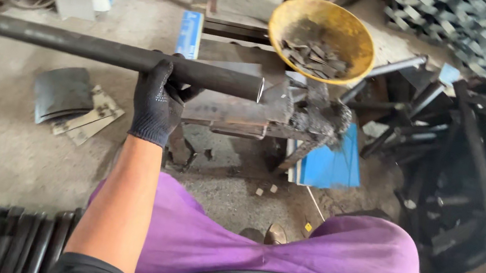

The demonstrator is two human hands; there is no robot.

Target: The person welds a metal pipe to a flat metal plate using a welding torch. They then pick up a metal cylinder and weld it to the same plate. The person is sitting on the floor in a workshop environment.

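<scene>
Around dark pipe (125, 55), gloved left hand (158, 102)

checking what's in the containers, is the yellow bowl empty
No, the yellow bowl holds a pile of small dark metal pieces in its lower part.

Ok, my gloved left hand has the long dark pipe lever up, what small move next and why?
Probably pull the long dark metal pipe downward. The black-gloved left hand grips it near mid-length, and it lies roughly level, its open end at the grimy metal press under the yellow bowl of metal pieces. The right hand is out of view.
</scene>
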